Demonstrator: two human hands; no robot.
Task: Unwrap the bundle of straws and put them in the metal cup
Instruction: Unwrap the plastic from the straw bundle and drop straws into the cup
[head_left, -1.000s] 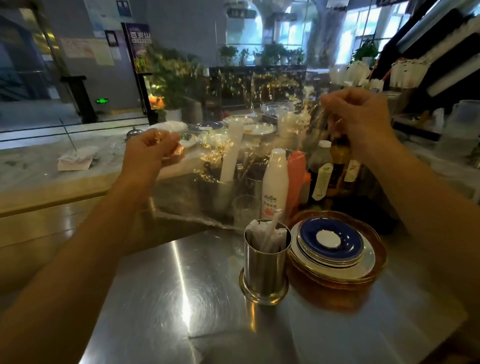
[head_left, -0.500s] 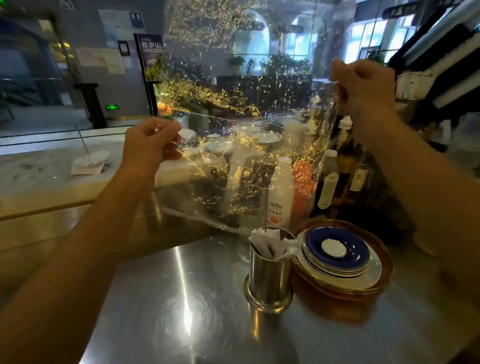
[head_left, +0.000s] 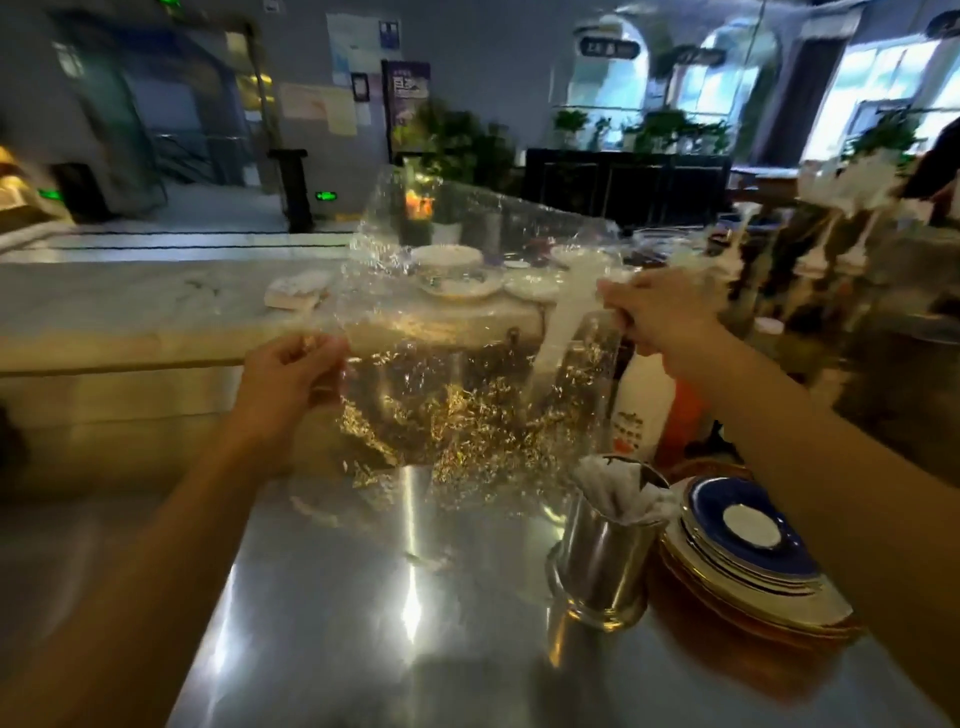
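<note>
A clear plastic wrapper (head_left: 467, 374) speckled with gold is stretched in the air between my hands, above the steel counter. My left hand (head_left: 283, 382) pinches its left edge. My right hand (head_left: 657, 317) grips its right edge, higher and further back. The metal cup (head_left: 602, 561) stands on the counter below my right forearm, with white paper-wrapped straws (head_left: 623, 488) sticking out of its top.
The steel counter (head_left: 389, 597) runs toward me. A stack of blue and white plates (head_left: 748, 545) on a brown tray sits right of the cup. Behind the cup stand a white bottle (head_left: 641, 400) and an orange one. Dishes fill the marble ledge (head_left: 130, 306) beyond.
Both hands have come down and toward me with the wrapper, which now hangs lower over the counter. The view has shifted, so the cup sits further right.
</note>
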